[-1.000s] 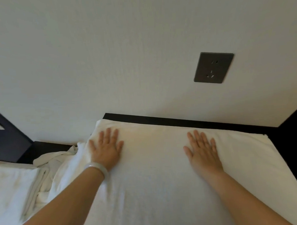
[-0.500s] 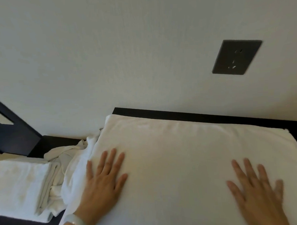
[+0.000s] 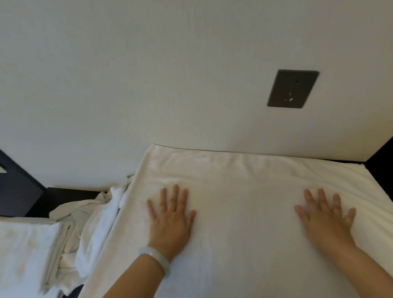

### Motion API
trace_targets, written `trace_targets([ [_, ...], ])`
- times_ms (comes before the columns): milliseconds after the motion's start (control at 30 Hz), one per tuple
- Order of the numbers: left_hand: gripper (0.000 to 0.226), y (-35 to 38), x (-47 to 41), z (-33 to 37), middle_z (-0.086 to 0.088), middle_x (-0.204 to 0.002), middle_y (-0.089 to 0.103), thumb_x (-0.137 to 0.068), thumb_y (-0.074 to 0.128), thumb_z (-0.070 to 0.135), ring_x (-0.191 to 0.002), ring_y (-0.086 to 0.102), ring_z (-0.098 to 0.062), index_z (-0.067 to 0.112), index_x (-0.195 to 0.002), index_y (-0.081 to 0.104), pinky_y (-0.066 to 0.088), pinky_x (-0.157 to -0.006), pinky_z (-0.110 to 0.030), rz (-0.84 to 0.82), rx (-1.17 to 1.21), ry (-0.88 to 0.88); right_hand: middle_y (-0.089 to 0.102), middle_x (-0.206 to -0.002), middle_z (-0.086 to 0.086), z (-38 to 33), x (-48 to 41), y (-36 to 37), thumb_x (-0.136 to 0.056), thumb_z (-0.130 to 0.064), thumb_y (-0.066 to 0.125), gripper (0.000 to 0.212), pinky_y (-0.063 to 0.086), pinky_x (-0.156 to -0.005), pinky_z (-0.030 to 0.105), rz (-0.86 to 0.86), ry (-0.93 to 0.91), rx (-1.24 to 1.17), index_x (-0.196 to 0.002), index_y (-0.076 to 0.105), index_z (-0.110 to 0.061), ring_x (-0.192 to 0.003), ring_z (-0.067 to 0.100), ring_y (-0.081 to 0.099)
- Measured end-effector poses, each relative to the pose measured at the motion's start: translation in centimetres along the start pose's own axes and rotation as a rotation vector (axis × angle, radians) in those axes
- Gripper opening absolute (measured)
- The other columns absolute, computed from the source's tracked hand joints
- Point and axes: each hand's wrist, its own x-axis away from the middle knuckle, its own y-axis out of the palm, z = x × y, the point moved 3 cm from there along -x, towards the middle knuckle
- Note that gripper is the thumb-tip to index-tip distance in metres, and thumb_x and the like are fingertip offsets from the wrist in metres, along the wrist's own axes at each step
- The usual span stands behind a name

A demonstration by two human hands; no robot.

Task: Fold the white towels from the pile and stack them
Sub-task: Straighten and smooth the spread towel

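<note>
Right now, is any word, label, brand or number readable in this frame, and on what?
No readable text anywhere.
Dark wall socket: slots only, no lettering.
Spread white towel, folded towel stack: no tag or print shows.

Light is soft, even and rather dim, with a faint warm cast; the wall (image 3: 142, 61) reads as flat grey-cream with no hard-edged shadow on it; the spread towel (image 3: 239, 214) is the brightest surface, near washed out along its right edge, so the weave is lost there; only faint, diffuse shadow lies round the left hand (image 3: 170, 219); the fingers (image 3: 322, 198) of the right hand (image 3: 327, 219) are smeared by blur, while the left hand is sharper; the bracelet (image 3: 156, 260) carries a dull sheen; the dark furniture (image 3: 10, 193) at left sinks to near black without detail; the wide lens skews the socket plate (image 3: 292, 88) and slants lines at the edges; fine detail is soft throughout.
</note>
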Motion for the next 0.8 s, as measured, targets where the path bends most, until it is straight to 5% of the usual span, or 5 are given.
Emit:
trace_targets([
  [133, 0.063, 0.3, 2.5, 0.5, 0.003, -0.161, 0.022, -0.097, 0.015, 0.057, -0.148, 0.021, -0.027, 0.033, -0.153, 0.027, 0.013, -0.114, -0.065, 0.009, 0.029, 0.204, 0.01, -0.165, -0.004, -9.5, 6.4, 2.2, -0.091, -0.064, -0.007, 0.074, 0.007, -0.115, 0.065, 0.062, -0.343, -0.013, -0.156, 0.013, -0.035, -0.152, 0.024, 0.01],
  [400, 0.062, -3.1, -1.8, -11.4, -0.003, -0.165, 0.005, -0.102, 0.015, 0.052, -0.15, 0.006, -0.031, 0.024, -0.157, 0.004, 0.012, -0.118, -0.057, -0.026, 0.103, -0.324, -0.02, -0.162, -0.013, -10.6, 7.3, 4.3, -0.083, -0.065, -0.023, 0.076, -0.011, -0.118, 0.053, 0.086, -0.36, 0.048, -0.154, -0.014, -0.04, -0.15, 0.014, -0.018],
  [533, 0.061, -1.9, 2.9, -4.1, -0.01, -0.153, 0.04, -0.097, 0.024, 0.048, -0.139, 0.041, -0.034, 0.019, -0.147, 0.044, 0.033, -0.107, -0.064, 0.08, -0.017, 0.185, -0.016, -0.163, -0.014, -10.5, 7.5, 4.2, -0.088, -0.064, -0.008, 0.071, -0.01, -0.119, 0.053, 0.074, -0.357, 0.013, -0.155, -0.009, -0.041, -0.151, 0.014, -0.016],
  [633, 0.062, -0.3, 5.3, -2.6, 0.001, -0.162, 0.019, -0.097, 0.014, 0.056, -0.149, 0.02, -0.024, 0.033, -0.154, 0.025, 0.011, -0.118, -0.057, -0.044, -0.005, 0.253, -0.013, -0.164, -0.012, -10.4, 7.5, 4.1, -0.097, -0.061, 0.008, 0.065, -0.011, -0.12, 0.052, 0.091, -0.358, 0.006, -0.156, -0.006, -0.039, -0.151, 0.015, -0.014],
  [800, 0.06, -2.6, 2.5, -8.2, 0.0, -0.164, -0.009, -0.102, 0.013, 0.052, -0.151, -0.006, -0.024, 0.031, -0.157, -0.001, 0.006, -0.119, -0.058, -0.076, 0.034, -0.213, -0.005, -0.165, -0.009, -8.6, 8.2, 2.5, -0.105, -0.047, 0.027, 0.059, -0.011, -0.121, 0.04, 0.0, -0.389, -0.233, -0.157, 0.004, -0.033, -0.151, 0.009, -0.01],
])
